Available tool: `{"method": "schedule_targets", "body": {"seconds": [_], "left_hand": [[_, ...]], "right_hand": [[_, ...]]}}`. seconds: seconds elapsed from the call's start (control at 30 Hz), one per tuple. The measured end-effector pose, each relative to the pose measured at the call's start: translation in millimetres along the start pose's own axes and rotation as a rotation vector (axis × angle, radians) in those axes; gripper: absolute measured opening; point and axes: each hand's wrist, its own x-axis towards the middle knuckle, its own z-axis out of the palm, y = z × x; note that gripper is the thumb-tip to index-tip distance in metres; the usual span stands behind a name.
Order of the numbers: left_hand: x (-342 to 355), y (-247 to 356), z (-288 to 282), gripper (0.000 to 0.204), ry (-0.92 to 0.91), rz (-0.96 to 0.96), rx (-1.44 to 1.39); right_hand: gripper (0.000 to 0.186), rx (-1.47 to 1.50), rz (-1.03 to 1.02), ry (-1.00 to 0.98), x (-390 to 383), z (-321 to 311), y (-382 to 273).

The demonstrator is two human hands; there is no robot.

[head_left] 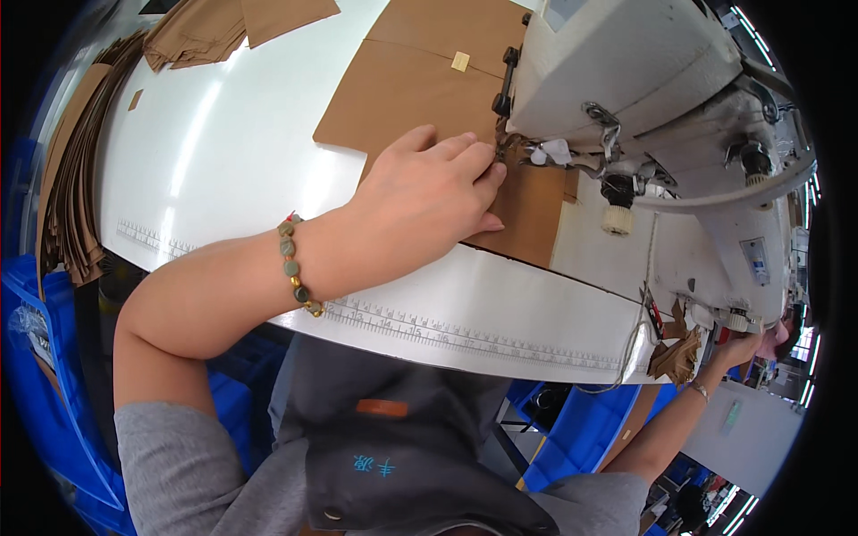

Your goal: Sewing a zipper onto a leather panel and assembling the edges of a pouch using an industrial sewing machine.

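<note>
My left hand (429, 192) lies on a brown fabric piece (411, 85), its fingers stretched and slightly bent, the thumb apart. Its fingertips are close beside the needle area of a white sewing machine (626, 71). More of the brown piece runs under the machine head, and a small cream tag (460, 62) sits on it. A beaded bracelet circles my left wrist. My right hand (744, 347) reaches to the far right end of the machine, beside a pinkish thing (781, 339). Its fingers are small and partly hidden there, so their grip does not show.
A ruler strip (429, 335) runs along the table's front edge. Stacked brown pieces (76, 170) hang over the left edge; others (201, 31) lie at the back left. Brown scraps (677, 357) lie near the right corner. Blue bins (581, 438) stand below the table.
</note>
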Motion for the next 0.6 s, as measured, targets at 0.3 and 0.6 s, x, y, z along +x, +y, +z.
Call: {"method": "schedule_targets", "body": {"seconds": [0.3,0.6], "left_hand": [[1.1,0.6,0.0,0.049,0.037,0.022,0.028],[10.7,37.5,3.5,0.056,0.037,0.139,0.084]], "right_hand": [[0.054,-0.228,-0.039,-0.216,63.9,4.7,-50.6],[0.042,0.035,0.000,-0.051,-46.4,33.5,-15.8]]}}
